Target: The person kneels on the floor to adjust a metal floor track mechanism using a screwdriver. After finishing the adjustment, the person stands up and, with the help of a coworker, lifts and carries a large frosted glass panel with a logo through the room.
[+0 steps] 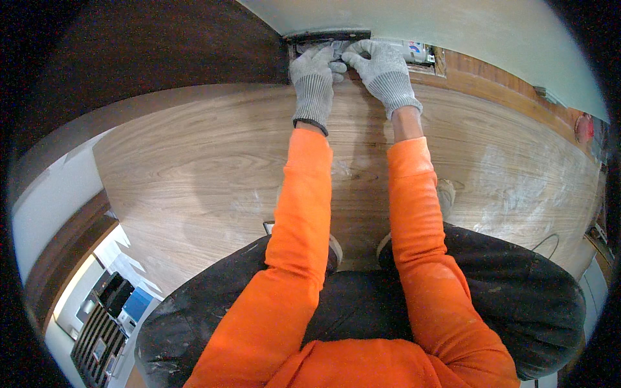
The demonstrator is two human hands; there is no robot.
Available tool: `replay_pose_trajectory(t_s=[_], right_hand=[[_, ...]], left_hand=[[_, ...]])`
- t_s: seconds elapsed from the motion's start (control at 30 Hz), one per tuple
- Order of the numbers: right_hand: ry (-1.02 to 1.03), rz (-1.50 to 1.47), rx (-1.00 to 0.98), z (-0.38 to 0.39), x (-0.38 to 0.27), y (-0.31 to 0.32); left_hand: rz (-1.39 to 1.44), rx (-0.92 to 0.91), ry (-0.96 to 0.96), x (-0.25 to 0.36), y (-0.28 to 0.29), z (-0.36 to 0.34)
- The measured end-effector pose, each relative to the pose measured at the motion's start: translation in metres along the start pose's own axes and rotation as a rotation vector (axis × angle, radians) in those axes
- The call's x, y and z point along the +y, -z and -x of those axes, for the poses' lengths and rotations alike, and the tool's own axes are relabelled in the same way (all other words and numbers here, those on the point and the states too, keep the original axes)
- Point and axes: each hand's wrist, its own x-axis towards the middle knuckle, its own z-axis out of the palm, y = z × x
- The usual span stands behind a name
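Orange sleeves are running up from the near edge of the wood-grain floor, and dark, dusty trousers are spreading either side. Shoes are showing partly between the knees. Off the floor's near left corner, a blue box and a black slatted thing are sitting together. Whitish smears are marking the floor toward its right edge.

At the far edge, both hands are wearing grey knit gloves and working at a slot low in the wall. Left hand is sitting at the slot's left end, fingers bending into it; cannot tell if they are gripping. Right hand is sitting just beside it, thumb and forefinger curling close together; cannot tell what they are clamping. Small translucent piece is showing between the hands, in the slot, partly hidden. White printed item is lying inside, right of the right hand.

Black strip is running along the slot's top edge. Dark brown panel is standing left, pale wall rising beyond.
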Motion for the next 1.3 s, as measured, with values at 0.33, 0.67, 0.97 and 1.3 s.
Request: replay_pose_trajectory(t_s=[0.33,0.67,0.97,1.3], right_hand=[[0.101,0.008,0.093,-0.004,0.007,-0.006],[0.052,0.034,0.133,-0.004,0.003,-0.009],[0.018,0.024,0.143,-0.004,0.001,-0.01],[-0.004,-0.05,0.273,-0.002,-0.001,-0.017]], left_hand=[[-0.009,-0.005,0.066,0.003,0.002,0.0],[0.069,0.019,0.126,-0.001,-0.001,-0.009],[0.117,0.064,0.163,-0.005,-0.005,-0.015],[-0.165,0.208,-0.301,-0.028,-0.02,0.005]])
